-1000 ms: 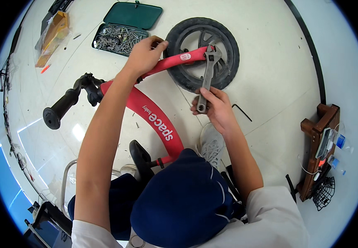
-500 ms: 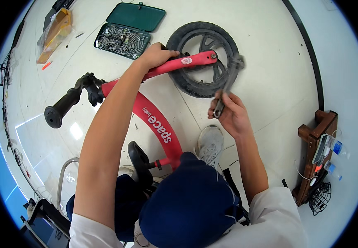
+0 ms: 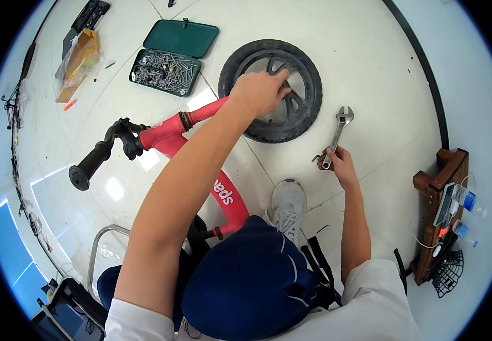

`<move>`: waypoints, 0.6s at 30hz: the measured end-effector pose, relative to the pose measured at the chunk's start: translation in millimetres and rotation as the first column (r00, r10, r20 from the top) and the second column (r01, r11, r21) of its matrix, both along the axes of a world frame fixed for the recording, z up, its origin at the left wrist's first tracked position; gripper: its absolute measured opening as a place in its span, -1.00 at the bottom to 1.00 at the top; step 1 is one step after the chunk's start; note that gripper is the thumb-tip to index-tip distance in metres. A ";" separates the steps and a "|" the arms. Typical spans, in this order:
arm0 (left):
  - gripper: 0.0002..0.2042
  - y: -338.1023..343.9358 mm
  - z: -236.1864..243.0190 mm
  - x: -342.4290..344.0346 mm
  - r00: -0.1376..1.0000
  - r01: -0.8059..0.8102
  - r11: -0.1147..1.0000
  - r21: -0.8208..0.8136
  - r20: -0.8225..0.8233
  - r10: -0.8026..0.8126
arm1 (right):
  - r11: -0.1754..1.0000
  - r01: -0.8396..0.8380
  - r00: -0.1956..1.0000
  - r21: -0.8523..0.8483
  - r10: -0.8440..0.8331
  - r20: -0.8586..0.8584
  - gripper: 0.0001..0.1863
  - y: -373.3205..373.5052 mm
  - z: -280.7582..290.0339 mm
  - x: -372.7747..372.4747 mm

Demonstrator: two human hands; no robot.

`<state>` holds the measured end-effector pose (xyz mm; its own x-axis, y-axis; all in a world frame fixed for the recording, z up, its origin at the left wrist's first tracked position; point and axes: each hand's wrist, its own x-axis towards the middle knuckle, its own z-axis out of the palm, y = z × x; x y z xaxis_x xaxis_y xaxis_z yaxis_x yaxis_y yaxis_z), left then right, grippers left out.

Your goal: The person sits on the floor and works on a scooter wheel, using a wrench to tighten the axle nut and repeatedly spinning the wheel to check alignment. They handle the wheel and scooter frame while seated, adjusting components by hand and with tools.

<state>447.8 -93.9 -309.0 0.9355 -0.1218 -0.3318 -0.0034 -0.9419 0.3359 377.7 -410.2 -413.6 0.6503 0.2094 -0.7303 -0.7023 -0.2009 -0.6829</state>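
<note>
My left hand (image 3: pixel 260 94) reaches over the hub of a black spoked wheel (image 3: pixel 308 116), its fingers bent together near the axle. Whatever they pinch there is hidden. Beneath that hand runs the red fork (image 3: pixel 209 109) of a small red bike frame (image 3: pixel 235 211); its far end is covered. My right hand (image 3: pixel 339 167) is closed around the handle end of a silver adjustable wrench (image 3: pixel 338 133), whose jaws point away from me. A small dark bent piece (image 3: pixel 316 159) sticks out beside those fingers, too small to name surely. The wrench is apart from the wheel.
An open green case (image 3: pixel 180 38) full of loose screws and bolts (image 3: pixel 166 69) lies beyond the fork. The black handlebar grip (image 3: pixel 86 169) juts left. A yellow box in plastic (image 3: pixel 81 62) lies far left. At right stands a brown wooden stand (image 3: pixel 442 210). My shoe (image 3: pixel 288 204) is near the frame.
My left hand has slid along the fork to the wheel's hub. My right hand has drawn the wrench away from the wheel, to the right and nearer me.
</note>
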 end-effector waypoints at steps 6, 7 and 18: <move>-0.73 5.8 15.7 -15.3 0.990 0.013 0.996 -0.087 0.141 0.000 | 0.945 -0.132 0.982 -0.298 0.165 0.089 -0.67 4.8 -0.7 9.5; -0.73 9.3 24.0 -21.4 0.985 0.016 0.995 -0.102 0.175 0.002 | 0.914 -0.182 0.971 -0.364 0.224 0.078 -0.65 8.0 4.8 12.1; -0.78 59.2 145.8 -73.4 0.776 0.031 0.938 -0.346 0.599 0.196 | 0.987 -0.037 0.948 0.159 -0.016 0.317 -0.31 61.1 125.2 64.6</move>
<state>374.4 -34.7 -163.2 0.9314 -0.0261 0.3631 -0.2430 -0.7873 0.5667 442.3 -349.1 -288.3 0.8393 0.3150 -0.4432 -0.4432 -0.0759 -0.8932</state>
